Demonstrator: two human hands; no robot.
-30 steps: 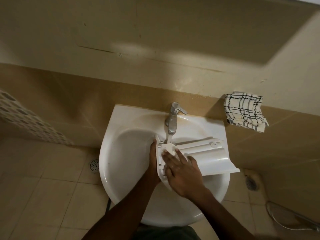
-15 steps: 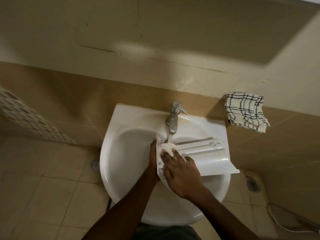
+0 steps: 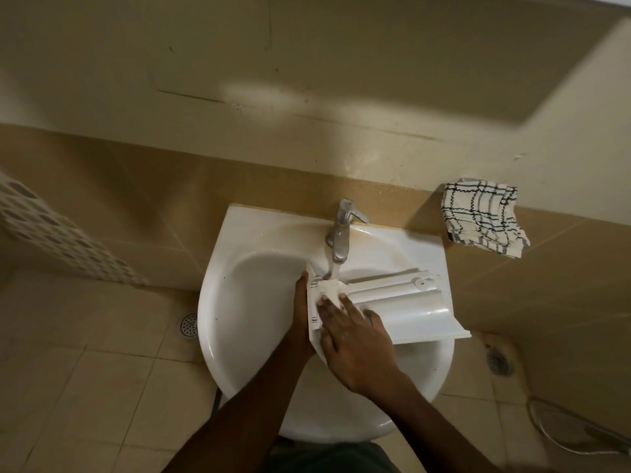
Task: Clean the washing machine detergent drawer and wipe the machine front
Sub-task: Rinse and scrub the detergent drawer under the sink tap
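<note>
detergent drawer (image 3: 403,302) under tap (image 3: 341,230), spanning sink (image 3: 218,302) | left hand (image 3: 302,315) grips its tap-side end; right hand (image 3: 358,339) flat, pressing on top | likely stiff, light, wet-slick; hold by end edge

tiled ledge (image 3: 563,218), checked cloth (image 3: 485,216) on it

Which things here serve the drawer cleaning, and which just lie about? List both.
In use: detergent drawer, tap, sink, left hand holding the drawer, right hand flat on it; checked cloth, probably for wiping later.
Lying about: left floor drain, right floor drain.
</note>
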